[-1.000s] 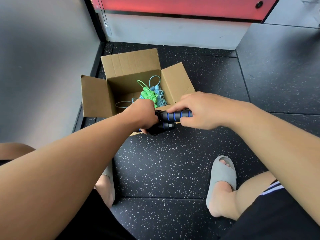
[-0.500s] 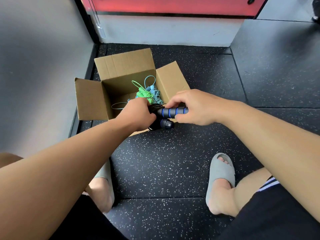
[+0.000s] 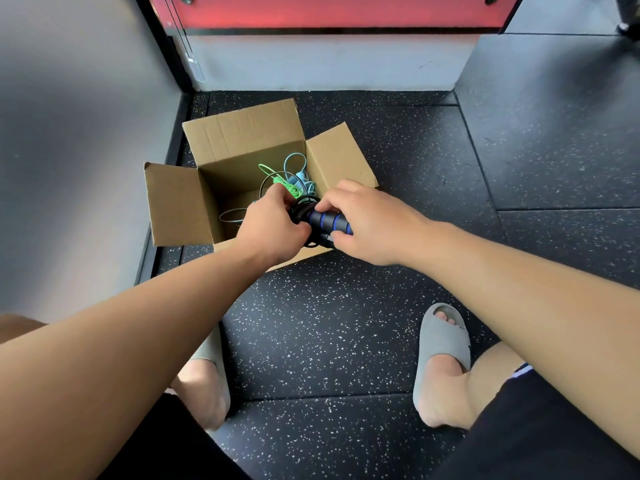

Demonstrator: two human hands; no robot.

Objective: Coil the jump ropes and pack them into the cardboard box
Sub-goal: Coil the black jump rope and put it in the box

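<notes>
An open cardboard box (image 3: pixel 242 140) stands on the dark floor with its flaps spread. Inside lie a green jump rope (image 3: pixel 284 184) and a light blue jump rope (image 3: pixel 300 174), loosely coiled. Over the box's near edge I hold a black jump rope (image 3: pixel 302 208) with black handles ringed in blue. My left hand (image 3: pixel 273 226) grips the coiled cord. My right hand (image 3: pixel 367 226) grips the handles (image 3: pixel 329 221). A loop of black cord arcs up over the box's inside.
A grey wall (image 3: pixel 69 150) runs along the left, close to the box. A white and red panel (image 3: pixel 329 60) closes the far side. My feet in grey slides (image 3: pixel 443 344) rest on the speckled rubber floor (image 3: pixel 311 323) below the box.
Both hands have carried the black rope bundle forward from the box's front edge to over its opening. The handles now tilt down to the right.
</notes>
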